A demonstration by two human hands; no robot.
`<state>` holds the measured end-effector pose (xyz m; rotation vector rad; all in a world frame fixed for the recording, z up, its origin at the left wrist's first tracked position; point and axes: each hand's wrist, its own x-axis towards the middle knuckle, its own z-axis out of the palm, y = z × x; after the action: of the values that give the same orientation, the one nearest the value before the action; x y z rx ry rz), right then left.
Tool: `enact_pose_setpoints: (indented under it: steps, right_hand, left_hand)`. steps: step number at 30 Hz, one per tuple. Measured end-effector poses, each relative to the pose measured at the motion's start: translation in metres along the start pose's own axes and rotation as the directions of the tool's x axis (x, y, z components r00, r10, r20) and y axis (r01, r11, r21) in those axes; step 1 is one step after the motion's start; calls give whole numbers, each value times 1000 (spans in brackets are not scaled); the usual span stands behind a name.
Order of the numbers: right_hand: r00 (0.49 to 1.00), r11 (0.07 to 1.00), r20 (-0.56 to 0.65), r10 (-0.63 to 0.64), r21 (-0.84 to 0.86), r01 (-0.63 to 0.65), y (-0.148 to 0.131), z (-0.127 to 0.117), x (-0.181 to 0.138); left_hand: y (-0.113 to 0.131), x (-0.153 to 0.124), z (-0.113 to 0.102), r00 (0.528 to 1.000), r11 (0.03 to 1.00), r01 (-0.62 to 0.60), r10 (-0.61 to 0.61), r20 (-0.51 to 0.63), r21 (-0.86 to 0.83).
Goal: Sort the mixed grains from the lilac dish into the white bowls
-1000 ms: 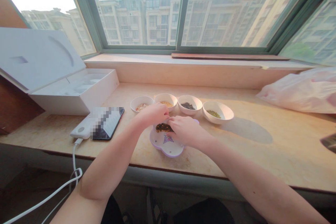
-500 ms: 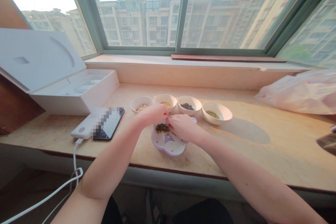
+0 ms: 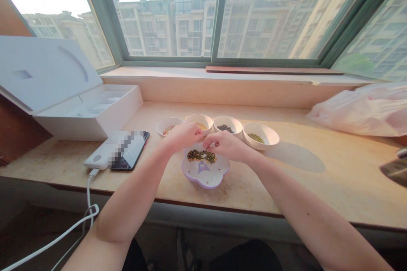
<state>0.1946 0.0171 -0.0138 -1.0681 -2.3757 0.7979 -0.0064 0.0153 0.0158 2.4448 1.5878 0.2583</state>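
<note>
A purple-rimmed flower-shaped plate [image 3: 206, 175] lies near the sill's front edge with a pile of mixed beans [image 3: 201, 156] at its far side. My left hand [image 3: 183, 134] hovers just above the pile's far edge, fingers pinched together. My right hand [image 3: 224, 144] is beside it, fingertips pinched on something too small to name. Behind my hands stand several small white bowls: one with pale pieces [image 3: 167, 126], one with yellow grains [image 3: 202, 122], one with dark beans [image 3: 226, 125], one with green beans [image 3: 260, 136].
A phone [image 3: 130, 154] and a white power bank [image 3: 98, 157] with a cable lie to the left. An open white box [image 3: 85, 112] stands behind them. A plastic bag [image 3: 362, 110] lies at the right. A dark object [image 3: 394, 170] sits at the right edge.
My right hand has lifted off the plate and drawn back toward the bowls, uncovering more of the bean pile. My left hand stayed at the pile's far edge.
</note>
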Motion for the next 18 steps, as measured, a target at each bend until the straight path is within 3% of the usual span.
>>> enact_pose_setpoints:
  steps: [5, 12, 15, 18]
  right_hand:
    - [999, 988, -10, 36, 153, -34, 9, 0, 2]
    - [999, 1000, -36, -9, 3, 10, 3, -3, 1]
    - [999, 981, -48, 3, 193, 7, 5, -13, 1]
    - [997, 828, -54, 50, 561, -11, 10, -33, -3]
  left_hand:
    - [-1, 1, 2, 1000, 1000, -13, 13, -20, -15]
    - [-1, 0, 2, 1000, 999, 2, -2, -12, -33]
    - [-1, 1, 2, 997, 996, -75, 73, -30, -46]
    - [6, 0, 4, 977, 975, -213, 212, -17, -64]
